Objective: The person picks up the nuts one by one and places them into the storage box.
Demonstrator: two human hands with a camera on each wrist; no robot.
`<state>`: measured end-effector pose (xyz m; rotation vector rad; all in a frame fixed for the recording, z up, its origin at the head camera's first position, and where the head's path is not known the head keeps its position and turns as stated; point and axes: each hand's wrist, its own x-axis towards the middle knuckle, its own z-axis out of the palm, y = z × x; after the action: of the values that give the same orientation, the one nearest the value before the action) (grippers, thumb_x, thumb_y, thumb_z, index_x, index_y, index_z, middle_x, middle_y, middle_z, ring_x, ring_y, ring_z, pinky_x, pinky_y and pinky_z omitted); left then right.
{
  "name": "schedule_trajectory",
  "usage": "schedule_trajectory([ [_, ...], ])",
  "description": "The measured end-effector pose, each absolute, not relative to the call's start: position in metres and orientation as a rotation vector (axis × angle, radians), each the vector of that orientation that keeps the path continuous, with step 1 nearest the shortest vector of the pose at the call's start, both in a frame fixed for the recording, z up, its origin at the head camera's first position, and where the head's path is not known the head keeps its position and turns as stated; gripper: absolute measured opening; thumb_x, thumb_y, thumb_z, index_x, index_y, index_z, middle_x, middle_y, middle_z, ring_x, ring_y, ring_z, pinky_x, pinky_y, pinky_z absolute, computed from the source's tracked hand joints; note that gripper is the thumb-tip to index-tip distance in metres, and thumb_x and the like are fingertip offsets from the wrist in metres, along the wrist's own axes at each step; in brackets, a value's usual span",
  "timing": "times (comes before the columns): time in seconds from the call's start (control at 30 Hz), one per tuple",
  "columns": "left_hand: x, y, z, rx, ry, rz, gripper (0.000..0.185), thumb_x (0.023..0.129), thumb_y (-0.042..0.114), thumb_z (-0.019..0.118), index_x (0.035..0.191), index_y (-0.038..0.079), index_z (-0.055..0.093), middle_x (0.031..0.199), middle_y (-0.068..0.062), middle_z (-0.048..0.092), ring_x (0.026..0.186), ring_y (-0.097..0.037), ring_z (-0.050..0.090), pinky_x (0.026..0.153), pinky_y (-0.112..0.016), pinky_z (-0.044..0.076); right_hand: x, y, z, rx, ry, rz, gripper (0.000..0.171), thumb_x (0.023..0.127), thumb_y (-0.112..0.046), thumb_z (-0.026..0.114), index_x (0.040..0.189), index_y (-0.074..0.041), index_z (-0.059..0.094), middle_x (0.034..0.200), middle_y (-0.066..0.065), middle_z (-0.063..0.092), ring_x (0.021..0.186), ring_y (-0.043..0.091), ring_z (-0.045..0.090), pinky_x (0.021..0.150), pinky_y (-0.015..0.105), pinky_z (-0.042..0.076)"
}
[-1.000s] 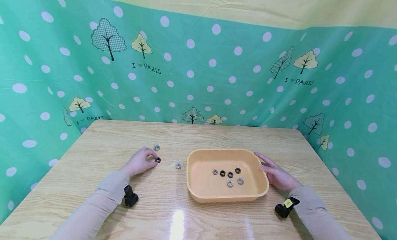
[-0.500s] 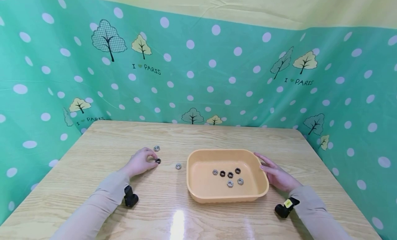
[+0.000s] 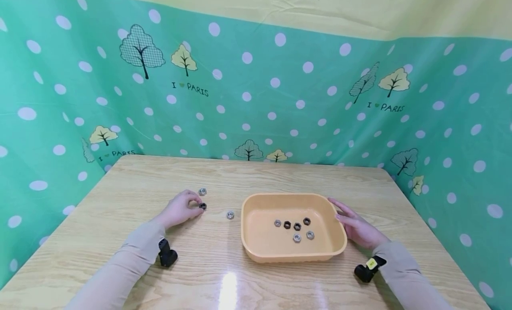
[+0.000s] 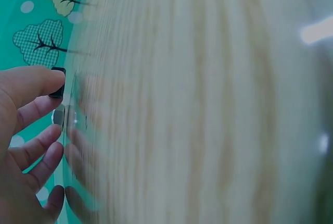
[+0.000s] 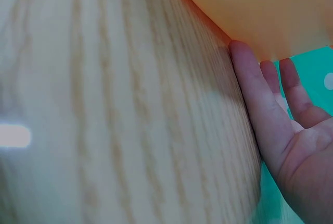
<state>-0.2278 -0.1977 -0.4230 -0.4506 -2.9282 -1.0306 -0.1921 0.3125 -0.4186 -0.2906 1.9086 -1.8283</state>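
Pinching a black nut point(image 3: 203, 206) on the table point(image 3: 120, 199), my left hand point(image 3: 182, 208) curls its fingers around it; its axis I cannot tell. My right hand point(image 3: 357, 227) rests flat-fingered against the tray point(image 3: 256, 252), which runs left to right.

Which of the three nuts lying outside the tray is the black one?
The black nut, pinched at the left hand's fingertips. The other two are silver and lie untouched on the table.
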Motion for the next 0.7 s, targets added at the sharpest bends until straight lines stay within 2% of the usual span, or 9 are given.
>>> schedule_trajectory([
  [0.13,-0.2278,-0.1987,-0.4198,-0.46,-2.908,-1.095,0.015,0.084,0.014,0.069,0.094,0.004,0.065,0.113,-0.021,0.054,0.111,-0.043,0.051,0.096,-0.058,0.041,-0.1919,0.3132,-0.4195,-0.284,1.91,-1.83,0.065,0.101,-0.022,0.042,0.153,-0.017,0.003,0.144,-0.009,0.031,0.114,-0.001,0.054,0.095,0.026,0.048],
  [0.3,-0.2293,-0.2006,-0.4183,-0.454,-2.891,-1.121,0.016,0.085,0.014,0.068,0.097,0.003,0.065,0.114,-0.022,0.054,0.111,-0.042,0.051,0.097,-0.058,0.04,-0.1931,0.3137,-0.4194,-0.277,1.908,-1.837,0.066,0.101,-0.023,0.042,0.153,-0.016,0.002,0.141,-0.012,0.034,0.114,0.0,0.055,0.094,0.026,0.048],
  [0.53,-0.2308,-0.199,-0.4178,-0.453,-2.856,-1.085,0.016,0.084,0.015,0.069,0.096,0.005,0.065,0.115,-0.02,0.055,0.111,-0.041,0.052,0.098,-0.058,0.04,-0.1937,0.3157,-0.4192,-0.325,1.893,-1.838,0.065,0.101,-0.022,0.041,0.153,-0.016,0.002,0.154,0.005,0.022,0.114,0.002,0.055,0.094,0.029,0.049],
  [0.7,-0.2288,-0.1955,-0.4134,-0.452,-2.836,-1.088,0.014,0.083,0.014,0.069,0.094,0.006,0.065,0.115,-0.02,0.056,0.11,-0.039,0.053,0.096,-0.055,0.042,-0.194,0.317,-0.4196,-0.34,1.86,-1.85,0.064,0.101,-0.021,0.04,0.153,-0.018,0.003,0.141,-0.009,0.038,0.114,0.004,0.057,0.093,0.031,0.05],
])
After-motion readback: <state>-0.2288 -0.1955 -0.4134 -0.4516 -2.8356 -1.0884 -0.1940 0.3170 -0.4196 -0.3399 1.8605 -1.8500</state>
